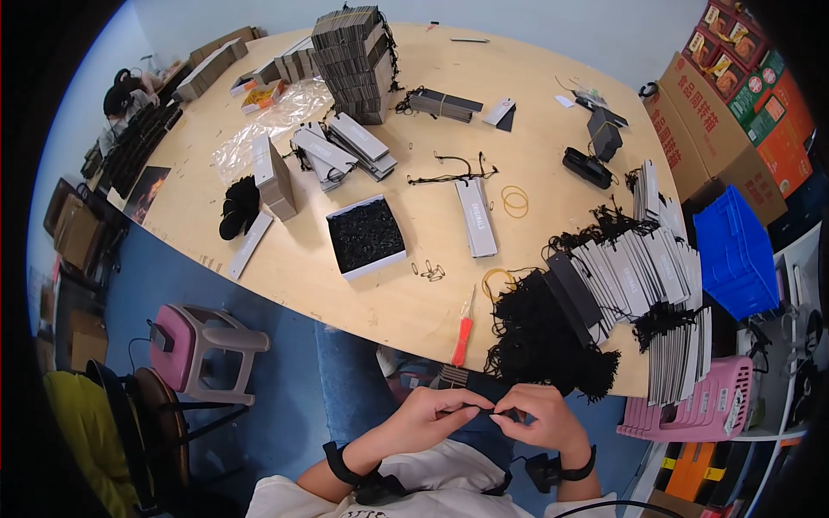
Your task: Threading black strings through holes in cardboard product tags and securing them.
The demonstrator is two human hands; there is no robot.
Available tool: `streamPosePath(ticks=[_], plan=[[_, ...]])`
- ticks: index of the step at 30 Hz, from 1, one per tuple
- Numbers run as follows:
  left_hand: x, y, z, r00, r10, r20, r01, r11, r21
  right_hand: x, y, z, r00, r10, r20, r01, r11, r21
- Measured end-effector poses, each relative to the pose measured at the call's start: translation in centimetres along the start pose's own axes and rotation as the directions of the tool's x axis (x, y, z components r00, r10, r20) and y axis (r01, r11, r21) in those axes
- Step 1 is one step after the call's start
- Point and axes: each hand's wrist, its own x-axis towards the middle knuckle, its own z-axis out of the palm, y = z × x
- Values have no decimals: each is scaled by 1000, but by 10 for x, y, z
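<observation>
Close in front of my body, past the table's near edge, my left hand (432,420) and my right hand (540,416) come together, fingertips nearly touching. Both pinch a thin black piece (485,411) that looks like cord; the fingers cover most of it. Just beyond the hands, a heap of black cords (540,332) spills over the table edge. To its right lie rows of grey hang tags (617,272) with black strings. A red-handled tool (463,338) with a thin tip rests near the edge, left of the heap.
On the wooden table (302,259) stand an open box of small black parts (367,235), a bundle of tags (473,217), yellow rubber bands (515,201) and a tall tag stack (352,65). A blue crate (736,250) and pink basket (691,404) are at right; a stool (207,350) stands left.
</observation>
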Motion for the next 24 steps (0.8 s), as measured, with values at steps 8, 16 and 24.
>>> streamPosePath(ticks=[8,16,24], plan=[[-4,-8,-4,997,25,68,-24,1000,-8,-2,7,-5,997,-43,57,40,997,62],[-20,-22,-26,988,151,-12,-142,947,289,-29,2,-1,987,147,-63,-152,985,-78],[-21,-35,-24,961,228,-156,-160,921,355,-48,11,-2,949,231,-213,-245,969,-41]])
